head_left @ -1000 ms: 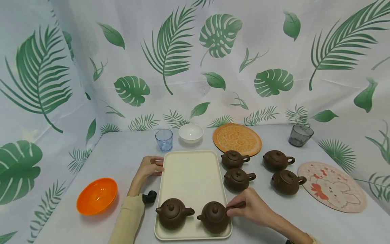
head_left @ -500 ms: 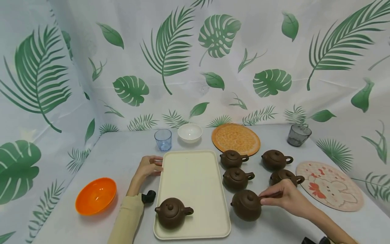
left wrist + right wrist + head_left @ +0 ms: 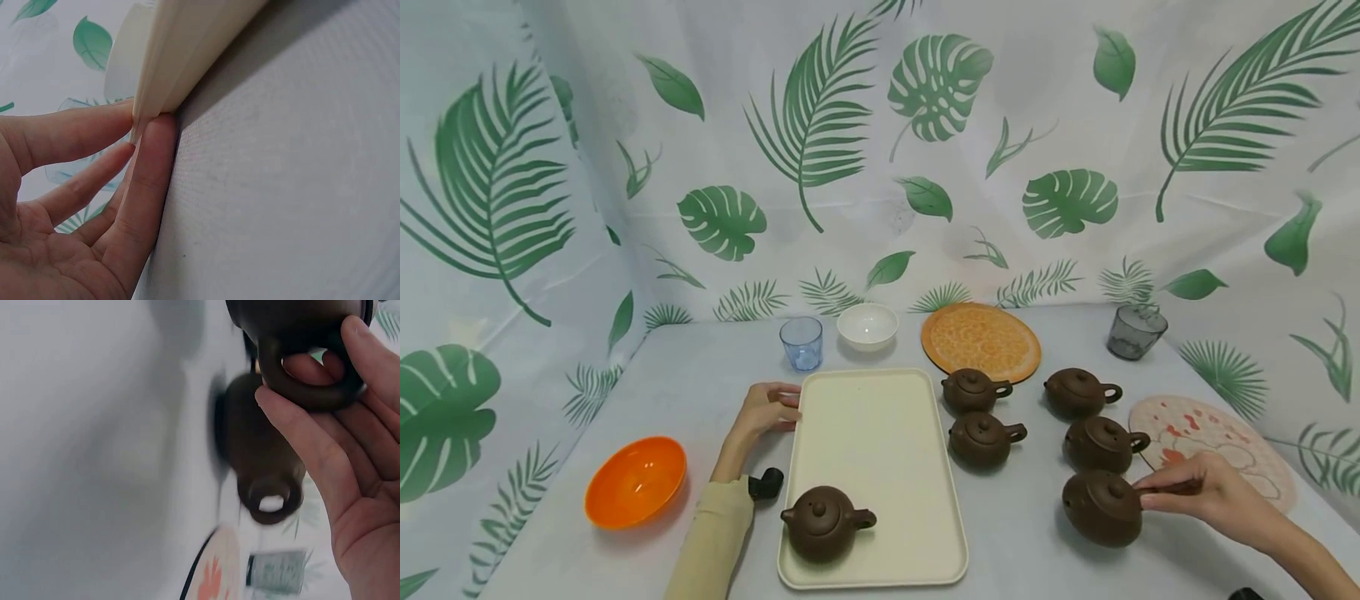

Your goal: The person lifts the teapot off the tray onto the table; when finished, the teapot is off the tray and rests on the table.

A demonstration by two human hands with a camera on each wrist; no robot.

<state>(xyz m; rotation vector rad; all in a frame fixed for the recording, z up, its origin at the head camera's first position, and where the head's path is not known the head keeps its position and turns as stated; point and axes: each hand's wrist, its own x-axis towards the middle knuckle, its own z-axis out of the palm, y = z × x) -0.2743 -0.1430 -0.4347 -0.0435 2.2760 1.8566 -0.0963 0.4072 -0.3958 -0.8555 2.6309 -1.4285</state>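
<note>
My right hand (image 3: 1225, 496) pinches the loop handle of a dark brown teapot (image 3: 1102, 510), which hangs tilted just above the table at the right. In the right wrist view, thumb and fingers (image 3: 312, 440) close about that handle, and another teapot (image 3: 259, 437) shows behind it. My left hand (image 3: 763, 412) holds the left rim of a cream tray (image 3: 880, 467), its fingers (image 3: 150, 169) at the rim's edge in the left wrist view. On the tray's near left corner sits one brown teapot (image 3: 823, 525), spout pointing left.
Between tray and right side stand brown teapots (image 3: 981, 440) in two short columns. A rabbit-print mat (image 3: 1247, 450), an orange mat (image 3: 981, 342) and a grey glass (image 3: 1137, 332) lie beyond. Blue glass (image 3: 802, 343), white bowl (image 3: 867, 327) and orange bowl (image 3: 636, 483) stand farther left.
My right hand has lifted the second teapot off the tray's near right corner and carried it right, to just in front of the right column of teapots. The left hand stays put.
</note>
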